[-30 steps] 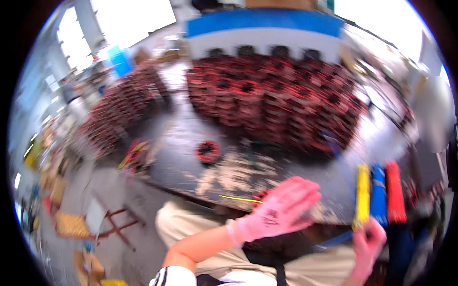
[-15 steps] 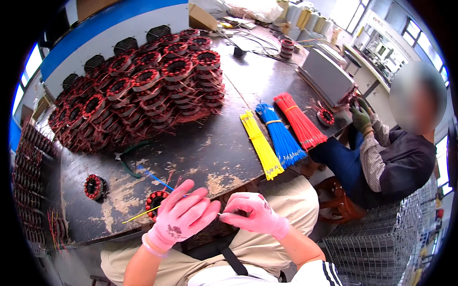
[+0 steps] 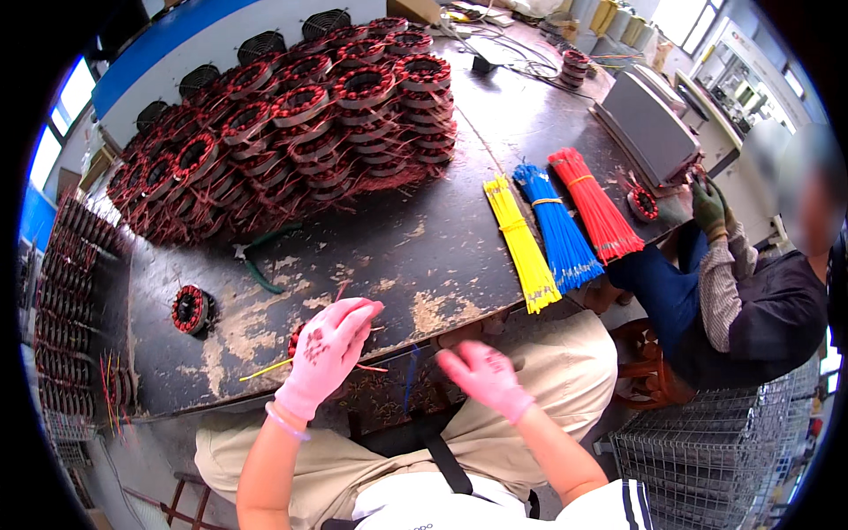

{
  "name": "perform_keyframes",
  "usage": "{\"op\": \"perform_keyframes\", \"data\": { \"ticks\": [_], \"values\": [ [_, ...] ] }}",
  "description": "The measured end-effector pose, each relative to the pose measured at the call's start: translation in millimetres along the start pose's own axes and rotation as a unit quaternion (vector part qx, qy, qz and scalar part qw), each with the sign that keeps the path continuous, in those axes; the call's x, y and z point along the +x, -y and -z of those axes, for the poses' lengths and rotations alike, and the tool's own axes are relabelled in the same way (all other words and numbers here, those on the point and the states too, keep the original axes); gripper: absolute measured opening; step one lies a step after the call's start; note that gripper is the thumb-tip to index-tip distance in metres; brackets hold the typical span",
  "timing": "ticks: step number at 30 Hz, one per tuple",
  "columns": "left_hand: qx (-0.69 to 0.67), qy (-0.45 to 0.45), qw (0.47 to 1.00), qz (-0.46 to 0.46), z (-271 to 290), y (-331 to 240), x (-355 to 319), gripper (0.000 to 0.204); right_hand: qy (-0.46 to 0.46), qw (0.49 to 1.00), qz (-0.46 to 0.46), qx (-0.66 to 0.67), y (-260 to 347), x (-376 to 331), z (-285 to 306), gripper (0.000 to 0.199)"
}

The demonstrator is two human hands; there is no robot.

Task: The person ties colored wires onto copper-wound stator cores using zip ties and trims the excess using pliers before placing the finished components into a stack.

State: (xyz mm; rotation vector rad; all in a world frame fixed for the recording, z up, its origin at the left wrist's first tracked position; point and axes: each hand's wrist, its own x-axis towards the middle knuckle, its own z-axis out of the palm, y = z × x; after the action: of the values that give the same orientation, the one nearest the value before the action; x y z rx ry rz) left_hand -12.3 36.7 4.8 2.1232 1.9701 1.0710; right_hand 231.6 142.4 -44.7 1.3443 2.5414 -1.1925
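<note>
My left hand [image 3: 325,352], in a pink glove, is over a small ring-shaped motor stator [image 3: 295,343] at the table's near edge. Its fingers are bent and pressed together; what they grip is hidden beneath them. A yellow wire [image 3: 265,370] sticks out to the left of the stator and a red wire [image 3: 371,367] to the right. A blue wire [image 3: 412,380] hangs past the table edge between my hands. My right hand [image 3: 486,378], also pink-gloved and slightly blurred, is above my lap with fingers apart and nothing visible in them.
Yellow [image 3: 523,247], blue [image 3: 558,230] and red wire bundles [image 3: 594,205] lie to the right. Stacked stators [image 3: 300,115] fill the back left; a single stator [image 3: 190,309] sits at left. Green-handled pliers [image 3: 261,276] lie behind. A co-worker [image 3: 751,291] sits at right.
My hands have separated: the right has moved right, away from the left, and its fingers have opened. The left has closed over the stator. The blue wire now hangs below the table edge.
</note>
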Motion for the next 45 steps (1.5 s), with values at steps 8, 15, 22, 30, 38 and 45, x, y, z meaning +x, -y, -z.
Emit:
{"op": "perform_keyframes", "data": {
  "ticks": [8,15,22,30,38,45],
  "values": [
    [-0.031,-0.005,0.999,-0.025,-5,7,2,0.034,0.14,0.958,0.072,0.24,-8,43,-108,0.042],
    [-0.022,-0.192,0.98,0.052,32,-4,-25,0.037,0.138,0.989,0.057,-0.017,-65,87,-103,0.06],
    [-0.098,-0.196,0.928,0.301,71,74,-73,0.033,0.18,0.979,0.029,-0.088,-75,119,-133,0.061],
    [-0.156,-0.094,0.861,0.474,78,106,-78,0.037,0.111,0.98,-0.136,-0.089,-162,131,-177,0.058],
    [-0.358,-0.243,0.779,0.453,105,132,-131,0.048,0.048,0.954,-0.263,-0.138,-253,155,-182,0.055],
    [-0.439,-0.256,0.728,0.46,103,121,-93,0.047,0.048,0.956,-0.261,-0.128,-287,184,-204,0.052]
  ]
}}
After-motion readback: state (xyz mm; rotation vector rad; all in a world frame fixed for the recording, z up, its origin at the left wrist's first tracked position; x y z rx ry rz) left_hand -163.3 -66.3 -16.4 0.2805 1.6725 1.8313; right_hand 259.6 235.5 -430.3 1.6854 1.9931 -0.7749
